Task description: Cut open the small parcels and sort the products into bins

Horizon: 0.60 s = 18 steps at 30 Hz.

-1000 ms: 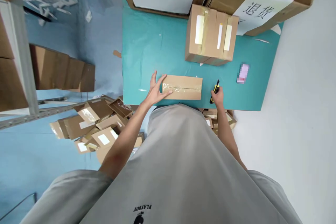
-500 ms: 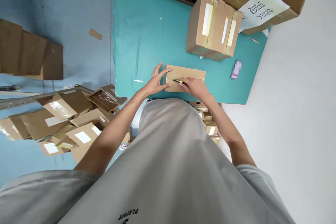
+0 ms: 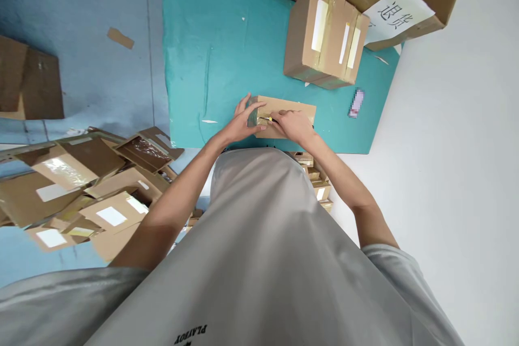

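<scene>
A small cardboard box [image 3: 290, 105] with clear tape along its top lies at the near edge of the teal table. My left hand [image 3: 243, 123] steadies its left end, thumb and forefinger spread over the top face, the other fingers behind the end. In my right hand [image 3: 295, 125] is a utility knife [image 3: 270, 119] with a bit of yellow on it, mostly hidden by the fingers. Its blade points left and meets the taped top near the left end of the box. Whether the blade has gone through the tape cannot be made out.
A taped carton [image 3: 326, 35] stands farther back on the teal table [image 3: 194, 27], beside a larger open box [image 3: 405, 0] with a handwritten paper. A blurred pinkish item [image 3: 356, 103] lies at right. Discarded cartons [image 3: 109, 189] are piled on the floor at left.
The knife in my right hand has slid left along the box top, toward my left hand. My left hand keeps its hold. The whole view has shifted slightly.
</scene>
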Available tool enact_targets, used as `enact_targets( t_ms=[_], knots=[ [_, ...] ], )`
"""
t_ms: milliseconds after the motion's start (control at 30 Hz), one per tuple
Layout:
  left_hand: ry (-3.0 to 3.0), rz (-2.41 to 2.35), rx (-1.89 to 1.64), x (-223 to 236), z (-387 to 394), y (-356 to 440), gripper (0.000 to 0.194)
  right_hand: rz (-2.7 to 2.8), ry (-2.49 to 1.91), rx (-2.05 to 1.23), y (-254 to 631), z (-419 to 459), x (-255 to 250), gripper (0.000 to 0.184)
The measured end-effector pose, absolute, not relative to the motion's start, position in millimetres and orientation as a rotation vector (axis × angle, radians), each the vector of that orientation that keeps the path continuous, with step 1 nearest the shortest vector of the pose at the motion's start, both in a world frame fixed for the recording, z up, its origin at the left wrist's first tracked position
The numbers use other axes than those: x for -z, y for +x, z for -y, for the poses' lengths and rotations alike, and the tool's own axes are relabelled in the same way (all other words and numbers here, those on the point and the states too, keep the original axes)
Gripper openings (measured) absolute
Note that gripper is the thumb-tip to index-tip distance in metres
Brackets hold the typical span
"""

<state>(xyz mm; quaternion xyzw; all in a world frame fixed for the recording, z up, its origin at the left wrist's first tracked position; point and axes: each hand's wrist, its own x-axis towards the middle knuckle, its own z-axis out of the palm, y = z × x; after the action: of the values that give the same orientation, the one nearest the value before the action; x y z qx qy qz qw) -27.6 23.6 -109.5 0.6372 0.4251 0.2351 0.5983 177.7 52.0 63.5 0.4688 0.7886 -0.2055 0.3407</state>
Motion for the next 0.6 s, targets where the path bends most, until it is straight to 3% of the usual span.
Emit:
enact_targets(
  t_ms=[600],
  knots=[
    [1.451,-1.044,-0.571,104.8,-18.6,-33.3,0.108,-2.176,1.177,0.574,199.3,-61.8,-42.5,0.043]
  ],
)
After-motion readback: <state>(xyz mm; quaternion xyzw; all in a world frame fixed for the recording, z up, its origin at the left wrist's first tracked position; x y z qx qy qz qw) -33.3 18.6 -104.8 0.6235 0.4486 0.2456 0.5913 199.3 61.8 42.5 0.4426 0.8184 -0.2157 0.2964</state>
